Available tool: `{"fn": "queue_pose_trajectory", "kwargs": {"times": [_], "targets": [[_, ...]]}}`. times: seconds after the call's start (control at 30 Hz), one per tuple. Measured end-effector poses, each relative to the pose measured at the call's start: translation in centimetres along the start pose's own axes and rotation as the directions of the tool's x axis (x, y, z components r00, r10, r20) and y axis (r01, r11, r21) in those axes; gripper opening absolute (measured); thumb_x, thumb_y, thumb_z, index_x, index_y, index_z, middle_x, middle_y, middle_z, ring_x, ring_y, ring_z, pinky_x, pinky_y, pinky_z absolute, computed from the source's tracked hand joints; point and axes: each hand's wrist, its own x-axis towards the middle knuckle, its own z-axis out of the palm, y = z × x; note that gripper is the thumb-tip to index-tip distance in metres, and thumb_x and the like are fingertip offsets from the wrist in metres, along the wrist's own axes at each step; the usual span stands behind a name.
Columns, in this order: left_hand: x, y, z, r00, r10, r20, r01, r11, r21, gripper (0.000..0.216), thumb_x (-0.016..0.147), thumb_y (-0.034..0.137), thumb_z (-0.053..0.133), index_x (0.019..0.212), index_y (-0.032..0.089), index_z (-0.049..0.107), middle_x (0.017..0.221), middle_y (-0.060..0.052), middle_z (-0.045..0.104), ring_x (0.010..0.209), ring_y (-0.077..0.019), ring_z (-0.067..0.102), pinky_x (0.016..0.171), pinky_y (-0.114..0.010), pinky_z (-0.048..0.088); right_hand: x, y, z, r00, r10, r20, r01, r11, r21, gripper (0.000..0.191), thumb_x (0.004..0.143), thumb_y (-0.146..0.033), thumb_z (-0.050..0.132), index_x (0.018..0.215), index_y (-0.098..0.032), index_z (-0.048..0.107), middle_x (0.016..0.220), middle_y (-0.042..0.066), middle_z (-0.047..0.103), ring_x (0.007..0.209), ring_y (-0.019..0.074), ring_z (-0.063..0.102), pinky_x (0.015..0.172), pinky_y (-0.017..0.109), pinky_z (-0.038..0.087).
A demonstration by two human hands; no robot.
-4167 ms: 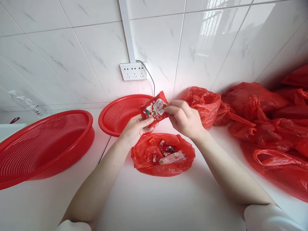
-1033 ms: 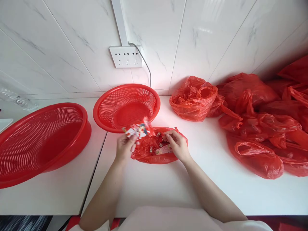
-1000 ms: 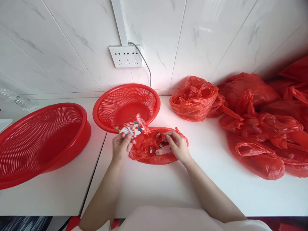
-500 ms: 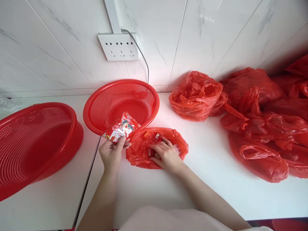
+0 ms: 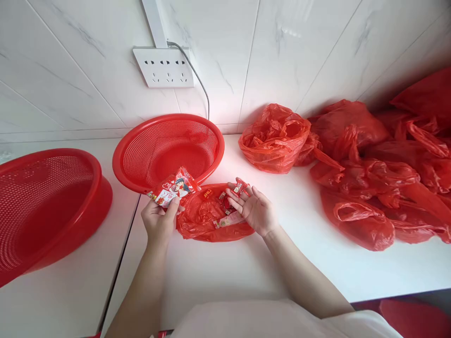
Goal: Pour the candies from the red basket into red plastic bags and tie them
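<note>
head: packet (image 5: 174, 188) near basket rim (image 5: 117, 162)

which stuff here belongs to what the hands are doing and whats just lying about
In use:
red printed packet, in the left hand
small red packet, on the right hand
open red bag, with pink strip inside

Seemingly just lying about:
left red basket
middle red basket
red bags at right
wall socket
</note>
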Motion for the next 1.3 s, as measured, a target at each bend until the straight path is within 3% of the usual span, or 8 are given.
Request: {"fn": "queue_pose_trajectory", "kwargs": {"times": [0.13, 0.23, 0.43, 0.57, 0.73, 0.97, 1.13, 1.3], "targets": [[0.2, -0.9, 0.0, 0.999, 0.037, -0.033, -0.038, 0.999, -0.020, 0.021, 0.067, 0.029, 0.077, 0.078, 0.015, 0.064, 0.061, 0.003, 0.065, 0.040, -0.0119, 0.059, 0.041, -0.023, 0.049, -0.2, 0.3, -0.2, 0.996, -0.057, -0.066, 0.050, 0.994, -0.092, 0.018, 0.084, -0.036, 0.066, 0.081, -0.022, 0.057, 0.069, -0.004, 0.055, 0.060, 0.0094, 0.055, 0.058, 0.022, 0.048], [-0.2, -0.8, 0.5, 0.997, 0.037, -0.072, -0.039, 0.999, -0.030, 0.022, 0.067, 0.029, 0.076, 0.078, 0.015, 0.063, 0.060, 0.004, 0.064, 0.039, -0.0103, 0.057, 0.041, -0.022, 0.047, -0.7, 0.3, -0.4, 0.982, -0.176, -0.065, 0.121, 0.860, -0.496, 0.031, 0.081, -0.042, 0.071, 0.073, -0.022, 0.048, 0.056, -0.008, 0.039, 0.047, 0.0083, 0.035, 0.047, 0.022, 0.033], [-0.8, -0.1, 1.3, 0.997, -0.027, -0.069, 0.022, 0.996, -0.085, 0.028, 0.072, 0.038, 0.076, 0.084, 0.015, 0.066, 0.063, 0.003, 0.063, 0.039, -0.0090, 0.055, 0.039, -0.021, 0.045, -0.6, 0.2, -1.0, 0.947, -0.321, 0.028, -0.022, -0.152, -0.988, 0.027, 0.083, -0.038, 0.067, 0.108, -0.027, 0.064, 0.075, 0.000, 0.065, 0.062, 0.0178, 0.058, 0.063, 0.030, 0.042], [-0.8, 0.0, 1.1, 0.999, -0.023, -0.034, 0.021, 0.997, -0.075, 0.028, 0.070, 0.038, 0.079, 0.082, 0.015, 0.068, 0.065, 0.002, 0.065, 0.040, -0.0081, 0.055, 0.038, -0.021, 0.044, 0.2, 0.8, -1.7, 0.976, -0.220, -0.011, -0.102, -0.407, -0.908, 0.036, 0.083, -0.041, 0.066, 0.116, -0.026, 0.065, 0.085, 0.006, 0.072, 0.074, 0.0257, 0.067, 0.063, 0.033, 0.044], [-1.2, 0.5, 0.9, 0.999, 0.020, 0.026, -0.019, 0.999, -0.040, 0.023, 0.072, 0.035, 0.079, 0.078, 0.015, 0.070, 0.062, 0.002, 0.065, 0.038, -0.0090, 0.054, 0.036, -0.022, 0.047, 0.2, -0.1, -2.1, 0.936, -0.350, 0.032, -0.007, -0.108, -0.994, 0.031, 0.083, -0.042, 0.066, 0.110, -0.028, 0.069, 0.081, 0.000, 0.071, 0.070, 0.0195, 0.064, 0.069, 0.032, 0.048], [-1.2, 1.2, 1.0, 0.997, 0.006, -0.071, -0.007, 1.000, -0.013, 0.028, 0.072, 0.039, 0.078, 0.083, 0.014, 0.073, 0.068, -0.001, 0.069, 0.042, -0.0140, 0.063, 0.042, -0.025, 0.054, -0.8, -2.9, -1.9, 0.988, -0.123, -0.088, 0.060, 0.852, -0.520, 0.044, 0.088, -0.048, 0.058, 0.124, -0.024, 0.060, 0.101, 0.005, 0.072, 0.049, 0.0090, 0.058, 0.034, 0.019, 0.035], [-0.5, 0.6, 1.0, 0.995, -0.085, -0.060, 0.080, 0.993, -0.087, 0.032, 0.071, 0.040, 0.080, 0.089, 0.014, 0.073, 0.073, -0.001, 0.070, 0.043, -0.0144, 0.064, 0.042, -0.025, 0.053, -1.1, -3.8, -1.6, 0.990, 0.070, 0.120, -0.056, 0.992, -0.113, 0.049, 0.087, -0.043, 0.051, 0.134, -0.028, 0.048, 0.133, 0.008, 0.062, 0.111, 0.0194, 0.066, 0.062, 0.020, 0.059], [-0.2, 0.1, 1.0, 0.997, -0.059, -0.055, 0.054, 0.996, -0.076, 0.032, 0.071, 0.040, 0.080, 0.087, 0.015, 0.071, 0.073, -0.001, 0.070, 0.042, -0.0129, 0.062, 0.041, -0.024, 0.052, -1.3, -3.5, -0.7, 0.974, 0.056, 0.219, -0.057, 0.998, 0.002, 0.054, 0.087, -0.055, 0.048, 0.135, -0.031, 0.044, 0.142, 0.008, 0.055, 0.127, 0.0241, 0.057, 0.085, 0.037, 0.059]]}}
